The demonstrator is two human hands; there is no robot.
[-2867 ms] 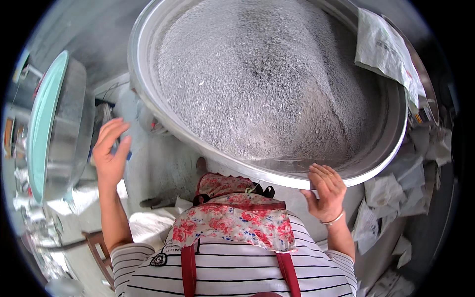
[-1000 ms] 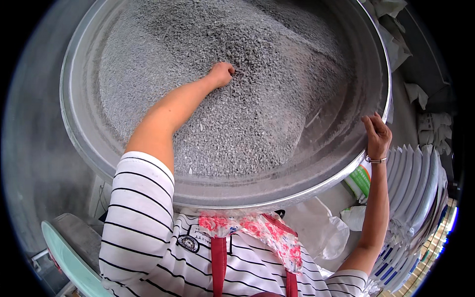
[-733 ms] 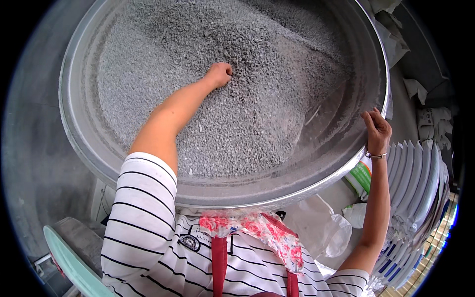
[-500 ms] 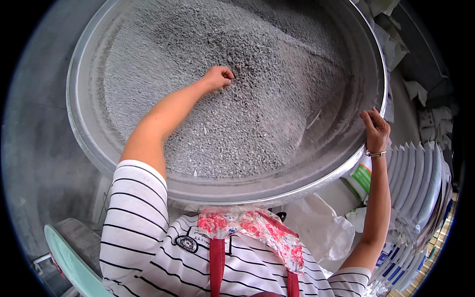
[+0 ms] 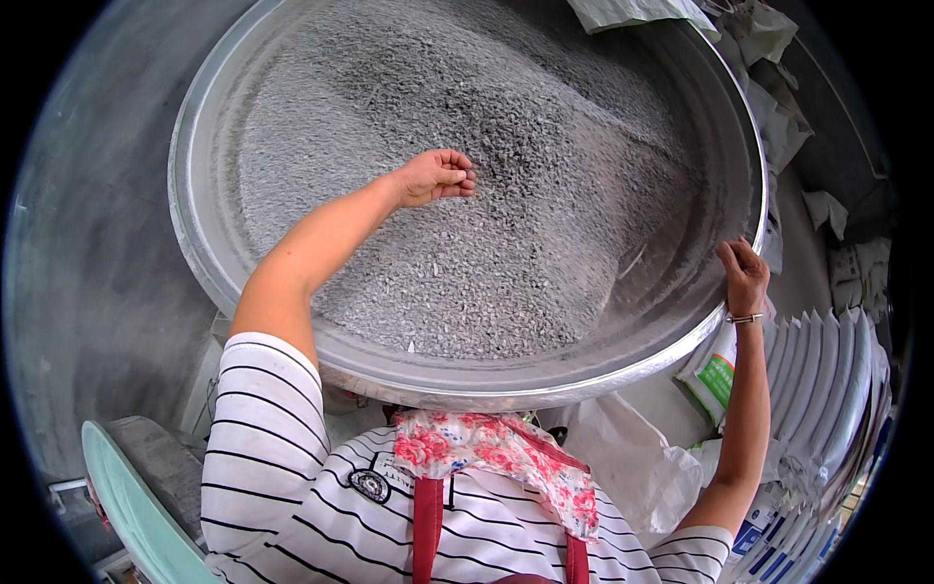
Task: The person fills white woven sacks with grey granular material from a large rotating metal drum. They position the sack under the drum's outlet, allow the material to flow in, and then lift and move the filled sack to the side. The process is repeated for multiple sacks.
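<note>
A wide, shallow metal pan (image 5: 199, 248) holds a broad heap of grey, coarse granules (image 5: 438, 282). Just above the heap's middle is my left hand (image 5: 433, 179), palm side partly turned up. Its thumb and fingertips come together on a small dark bit too tiny to name. My right hand (image 5: 746, 277) rests at the pan's right rim, fingers curled together; whatever lies between them is hidden. A pale thin streak (image 5: 630, 261) shows near the bare metal at the heap's right edge.
A white sheet or bag (image 5: 642, 12) overlaps the far right rim. Stacked white sacks (image 5: 822, 380) stand at right, beside a green-and-white bag (image 5: 715, 375). A crumpled white bag (image 5: 632, 462) lies below the pan. A pale green round edge (image 5: 136, 516) is at lower left.
My left hand has lifted off the granules and turned, drawing slightly nearer. My right hand stays by the rim. The view has shifted, and a white sheet or bag now shows over the far rim.
</note>
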